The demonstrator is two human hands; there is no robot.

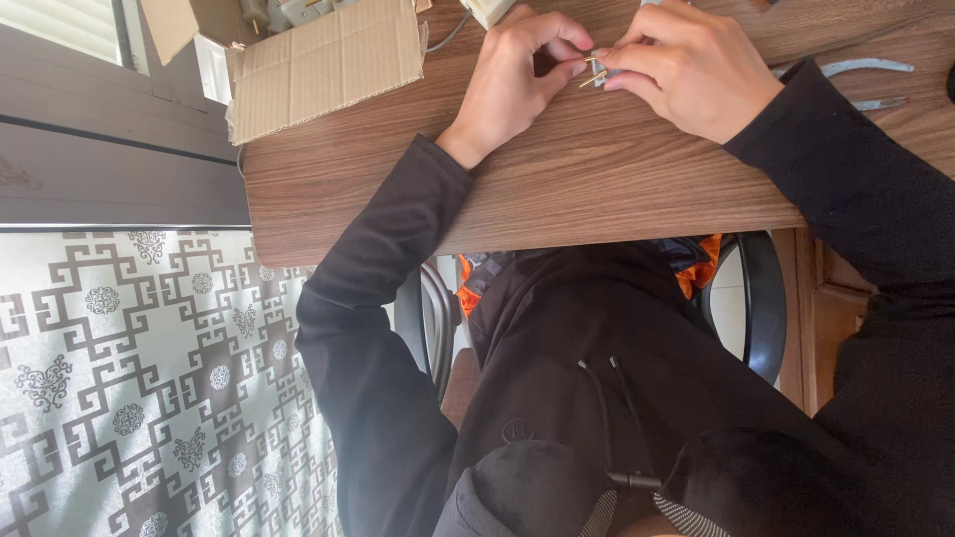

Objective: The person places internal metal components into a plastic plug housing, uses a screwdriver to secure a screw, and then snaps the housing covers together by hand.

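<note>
The left hand (512,85) and the right hand (686,70) were both closed in fingertip pinches on a small grey component (598,70) with thin brass pins, held between them just above the counter (597,179), the work apparently mid-way, with the metal pieces (865,68) beyond the right hand untouched.

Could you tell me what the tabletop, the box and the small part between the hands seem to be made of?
Tabletop: wood-grain surface, matte, probably laminate. Box: brown corrugated cardboard, fluted edge showing. Small part, pinched by left hand and right hand: thin brass-coloured prongs, likely metal.
</note>
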